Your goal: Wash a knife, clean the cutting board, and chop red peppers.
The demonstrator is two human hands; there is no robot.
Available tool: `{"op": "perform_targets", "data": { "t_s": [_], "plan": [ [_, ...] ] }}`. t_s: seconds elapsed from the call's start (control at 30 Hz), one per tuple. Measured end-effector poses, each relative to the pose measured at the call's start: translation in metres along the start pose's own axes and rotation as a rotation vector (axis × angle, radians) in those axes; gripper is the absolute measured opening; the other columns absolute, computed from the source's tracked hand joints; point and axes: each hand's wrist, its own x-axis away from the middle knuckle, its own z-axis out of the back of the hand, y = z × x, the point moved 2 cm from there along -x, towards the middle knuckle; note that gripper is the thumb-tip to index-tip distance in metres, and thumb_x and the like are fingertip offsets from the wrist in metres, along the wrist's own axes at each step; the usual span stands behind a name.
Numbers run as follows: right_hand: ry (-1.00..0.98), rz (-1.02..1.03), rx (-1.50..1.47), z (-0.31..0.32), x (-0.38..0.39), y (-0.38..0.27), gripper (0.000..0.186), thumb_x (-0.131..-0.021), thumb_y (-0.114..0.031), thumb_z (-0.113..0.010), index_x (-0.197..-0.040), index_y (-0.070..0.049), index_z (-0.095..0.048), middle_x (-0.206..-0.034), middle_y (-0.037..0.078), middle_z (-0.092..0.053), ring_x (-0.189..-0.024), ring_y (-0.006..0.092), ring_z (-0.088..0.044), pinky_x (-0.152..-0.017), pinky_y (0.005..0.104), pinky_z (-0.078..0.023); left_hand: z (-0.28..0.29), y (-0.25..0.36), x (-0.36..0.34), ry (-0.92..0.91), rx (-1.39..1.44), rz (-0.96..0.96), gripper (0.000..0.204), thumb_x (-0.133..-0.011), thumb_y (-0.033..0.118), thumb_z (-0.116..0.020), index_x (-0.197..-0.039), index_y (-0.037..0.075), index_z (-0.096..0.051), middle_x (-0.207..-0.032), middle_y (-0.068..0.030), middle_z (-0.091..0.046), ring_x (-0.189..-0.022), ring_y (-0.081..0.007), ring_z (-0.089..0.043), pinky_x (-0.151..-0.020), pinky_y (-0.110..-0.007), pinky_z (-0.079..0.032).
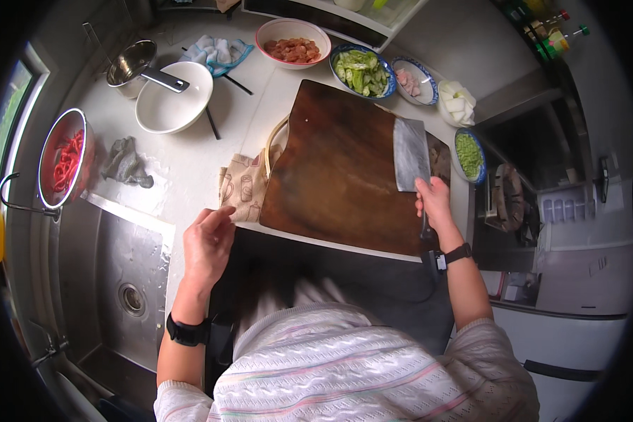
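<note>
My right hand (435, 202) grips the handle of a broad steel cleaver (410, 153), whose blade lies flat on the right side of a dark wooden cutting board (337, 169). A little dark chopped food shows on the board just right of the blade. My left hand (207, 243) hovers at the counter's front edge with its fingers loosely curled and nothing in it, next to a beige printed cloth (243, 186) tucked under the board's left edge. Both wrists wear black bands.
Behind the board stand a pink bowl of meat pieces (292, 42), a bowl of sliced greens (362, 70), a small dish (415, 81), white cubes (456, 102) and a green-paste dish (468, 155). Left: empty white bowl (174, 98), steel pot (130, 67), colander of red strips (65, 160), grey rag (125, 162), sink (116, 281).
</note>
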Motion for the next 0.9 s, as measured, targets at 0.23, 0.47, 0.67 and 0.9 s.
{"op": "perform_targets", "data": {
  "t_s": [0.23, 0.47, 0.67, 0.9],
  "plan": [
    [-0.131, 0.085, 0.189, -0.095, 0.013, -0.04, 0.021, -0.087, -0.02, -0.062, -0.088, -0.006, -0.045, -0.061, 0.001, -0.049, -0.039, 0.0079, -0.044, -0.03, 0.025, -0.036, 0.047, 0.0, 0.04, 0.079, -0.043, 0.025, 0.022, -0.077, -0.007, -0.06, -0.097, 0.001, -0.065, -0.075, -0.0065, -0.058, -0.063, -0.0124, -0.059, -0.06, -0.024, -0.046],
    [-0.564, 0.2, 0.32, -0.186, 0.08, -0.067, 0.023, -0.087, -0.018, -0.062, -0.094, 0.0, -0.051, -0.061, 0.002, -0.053, -0.04, 0.0061, -0.046, -0.032, 0.0231, -0.038, 0.105, -0.02, 0.095, 0.303, -0.07, 0.072, 0.017, -0.079, -0.005, -0.06, -0.094, 0.001, -0.065, -0.073, -0.0056, -0.058, -0.061, -0.0113, -0.056, -0.059, -0.023, -0.044],
    [-1.057, 0.275, 0.296, -0.284, 0.173, -0.073, 0.019, -0.086, -0.016, -0.064, -0.09, 0.001, -0.054, -0.061, 0.001, -0.054, -0.041, 0.0057, -0.048, -0.036, 0.0222, -0.039, 0.159, -0.037, 0.15, 0.529, -0.107, 0.176, 0.015, -0.081, -0.002, -0.059, -0.095, 0.0, -0.065, -0.073, -0.0044, -0.056, -0.061, -0.0088, -0.053, -0.057, -0.021, -0.042],
    [-1.243, 0.45, 0.4, -0.351, 0.239, -0.084, 0.017, -0.082, -0.007, -0.061, -0.094, 0.004, -0.055, -0.063, 0.005, -0.057, -0.046, 0.0086, -0.053, -0.043, 0.0249, -0.043, 0.166, -0.052, 0.236, 0.779, -0.099, 0.337, 0.016, -0.082, -0.002, -0.059, -0.097, 0.0, -0.065, -0.075, -0.0028, -0.055, -0.062, -0.0069, -0.051, -0.058, -0.02, -0.042]
  ]
}}
